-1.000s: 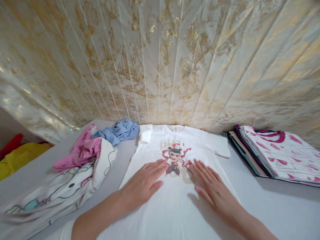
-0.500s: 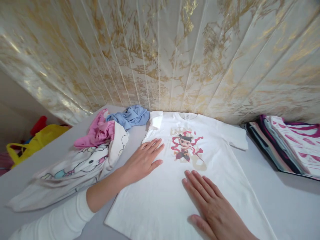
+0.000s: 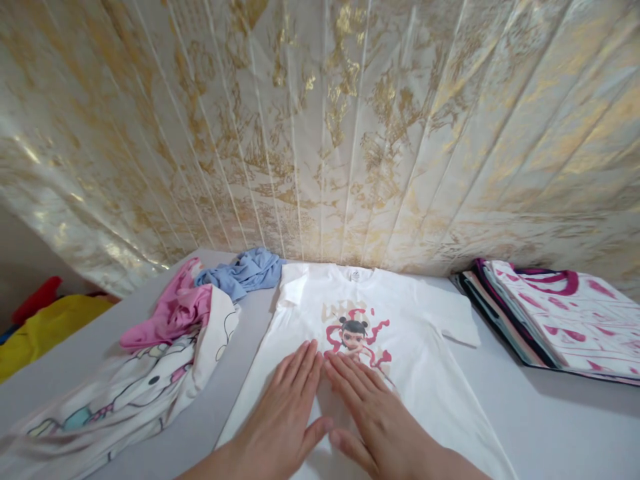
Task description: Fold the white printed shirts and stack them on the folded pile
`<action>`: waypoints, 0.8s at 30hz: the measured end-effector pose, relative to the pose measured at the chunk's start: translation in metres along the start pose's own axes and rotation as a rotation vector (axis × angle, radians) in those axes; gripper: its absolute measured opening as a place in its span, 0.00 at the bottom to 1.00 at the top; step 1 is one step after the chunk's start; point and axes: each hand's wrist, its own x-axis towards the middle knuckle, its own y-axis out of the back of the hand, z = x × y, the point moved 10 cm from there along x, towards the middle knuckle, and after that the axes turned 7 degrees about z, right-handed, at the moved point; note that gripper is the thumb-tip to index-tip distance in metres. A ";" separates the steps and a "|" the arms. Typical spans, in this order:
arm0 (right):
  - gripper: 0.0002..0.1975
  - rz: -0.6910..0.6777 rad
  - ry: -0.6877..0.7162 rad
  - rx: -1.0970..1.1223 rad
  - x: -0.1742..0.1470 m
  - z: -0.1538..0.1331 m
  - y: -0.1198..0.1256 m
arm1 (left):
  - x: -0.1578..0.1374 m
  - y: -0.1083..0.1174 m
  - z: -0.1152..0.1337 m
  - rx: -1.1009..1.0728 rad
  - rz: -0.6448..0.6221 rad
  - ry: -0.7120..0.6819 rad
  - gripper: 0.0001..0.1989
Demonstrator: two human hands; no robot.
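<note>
A white T-shirt [image 3: 425, 400] lies spread out front side up, its collar toward the wall. On its chest is a printed cartoon figure [image 3: 354, 333] with black hair buns and red ribbons. My left hand [image 3: 283, 407] rests flat on the shirt, left of the print, fingers stretched out. Beside it my right hand [image 3: 367, 410] lies flat too, its fingertips covering the lower part of the print. The two hands nearly meet at the fingertips and thumbs. Neither holds anything. The shirt's left sleeve is folded over at the shoulder; the right one lies outstretched.
Left of the shirt lie crumpled clothes: a white printed garment [image 3: 145, 393], a pink one [image 3: 170, 310] and a blue one [image 3: 245, 272]. A folded stack of clothes [image 3: 560, 320] sits at right. Behind hangs a gold-patterned covering [image 3: 320, 147]. A yellow item [image 3: 55, 330] is far left.
My left hand has moved down the shirt and my right hand has moved left, bringing them together. The camera view has tilted up, so the clothes appear lower.
</note>
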 end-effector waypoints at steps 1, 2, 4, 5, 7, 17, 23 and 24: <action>0.35 -0.001 -0.026 0.017 0.008 0.007 -0.006 | 0.002 -0.001 0.000 0.024 0.023 -0.010 0.36; 0.35 -0.002 -0.055 0.015 0.012 0.019 -0.012 | 0.001 -0.002 -0.001 0.055 0.046 -0.013 0.37; 0.33 0.013 -0.164 -0.041 0.008 0.062 -0.020 | -0.006 -0.002 -0.011 0.131 0.093 0.010 0.37; 0.31 0.040 -0.259 -0.095 -0.001 0.092 -0.019 | -0.013 0.000 -0.017 0.168 0.121 0.033 0.37; 0.31 0.126 -0.452 -0.216 -0.029 0.151 -0.011 | -0.028 0.001 -0.029 0.219 0.179 0.076 0.38; 0.32 0.197 -0.191 -0.293 -0.041 0.096 -0.001 | 0.049 -0.024 -0.006 0.053 0.112 -0.014 0.41; 0.31 0.282 0.091 -0.445 -0.053 0.070 -0.005 | 0.093 -0.046 -0.014 0.086 0.146 0.075 0.34; 0.30 0.303 0.100 -0.456 -0.058 0.071 -0.008 | 0.087 -0.045 -0.012 0.109 0.200 0.052 0.33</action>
